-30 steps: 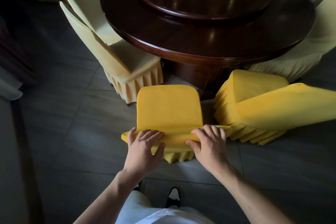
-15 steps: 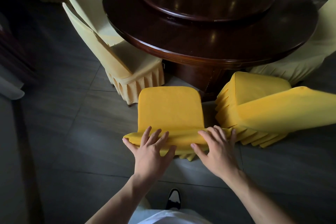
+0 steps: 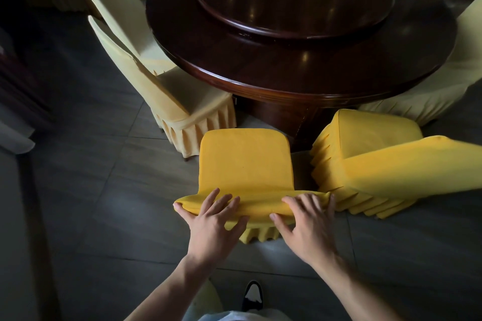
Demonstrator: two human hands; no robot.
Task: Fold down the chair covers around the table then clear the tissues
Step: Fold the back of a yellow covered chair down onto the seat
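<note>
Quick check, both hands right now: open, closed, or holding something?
Left hand: open, fingers spread flat, pressing on the folded edge of the yellow chair cover.
Right hand: open, fingers laid over the same fold, thumb at its front.

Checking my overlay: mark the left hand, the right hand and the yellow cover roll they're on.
left hand (image 3: 212,224), head view, back of the hand.
right hand (image 3: 307,224), head view, back of the hand.
cover roll (image 3: 260,207), head view, bare fabric between the hands.
</note>
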